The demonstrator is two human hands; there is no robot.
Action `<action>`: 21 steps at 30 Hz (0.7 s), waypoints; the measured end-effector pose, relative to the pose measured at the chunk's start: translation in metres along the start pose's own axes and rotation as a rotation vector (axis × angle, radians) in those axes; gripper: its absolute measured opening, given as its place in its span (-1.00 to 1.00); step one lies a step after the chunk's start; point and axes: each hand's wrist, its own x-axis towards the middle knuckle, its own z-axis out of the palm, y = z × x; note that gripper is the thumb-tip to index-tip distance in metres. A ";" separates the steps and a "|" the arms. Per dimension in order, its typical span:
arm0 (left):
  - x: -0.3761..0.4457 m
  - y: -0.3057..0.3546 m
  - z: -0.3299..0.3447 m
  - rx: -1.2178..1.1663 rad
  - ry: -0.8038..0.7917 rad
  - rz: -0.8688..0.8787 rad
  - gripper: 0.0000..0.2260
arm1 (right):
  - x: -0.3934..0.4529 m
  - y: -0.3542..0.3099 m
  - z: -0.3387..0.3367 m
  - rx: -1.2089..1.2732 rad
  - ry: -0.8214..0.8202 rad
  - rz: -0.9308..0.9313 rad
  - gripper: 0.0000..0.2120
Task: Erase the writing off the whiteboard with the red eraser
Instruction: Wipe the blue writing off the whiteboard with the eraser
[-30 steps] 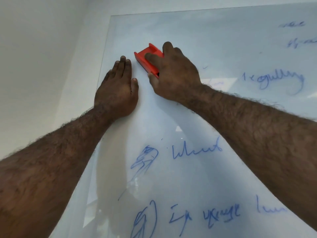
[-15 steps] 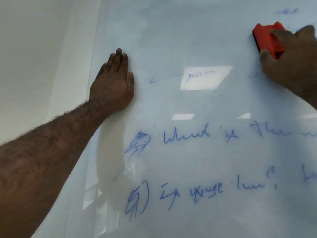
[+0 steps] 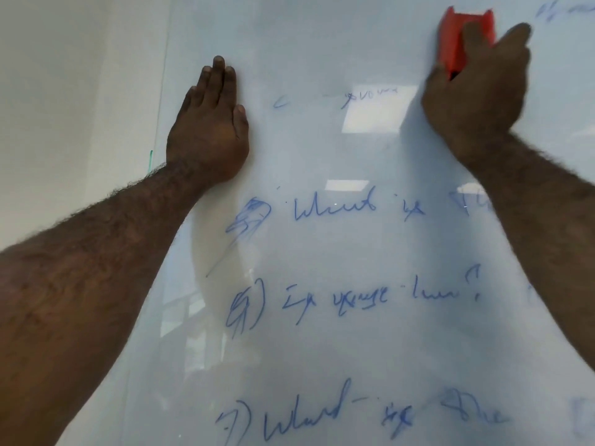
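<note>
The left hand lies flat on the whiteboard, fingers straight and together, holding nothing; the right hand grips the red eraser and presses it to the board near the top right, fingers curled over its back; faint blue writing sits between the hands, with fuller blue lines below.

Plain off-white wall, evenly lit, at left
</note>
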 end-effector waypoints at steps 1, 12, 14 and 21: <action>-0.001 0.000 0.000 0.003 0.002 0.002 -0.48 | -0.008 -0.019 -0.001 0.013 -0.050 -0.034 -0.46; -0.006 -0.007 0.000 -0.068 0.106 -0.026 -0.46 | -0.068 -0.132 0.012 0.190 -0.167 -0.506 -0.48; -0.007 -0.008 0.001 -0.090 0.125 -0.036 -0.45 | -0.073 -0.133 0.011 0.211 -0.203 -0.601 -0.47; -0.007 -0.006 -0.003 -0.072 0.097 -0.047 -0.43 | -0.041 -0.088 0.004 0.225 -0.262 -0.667 -0.48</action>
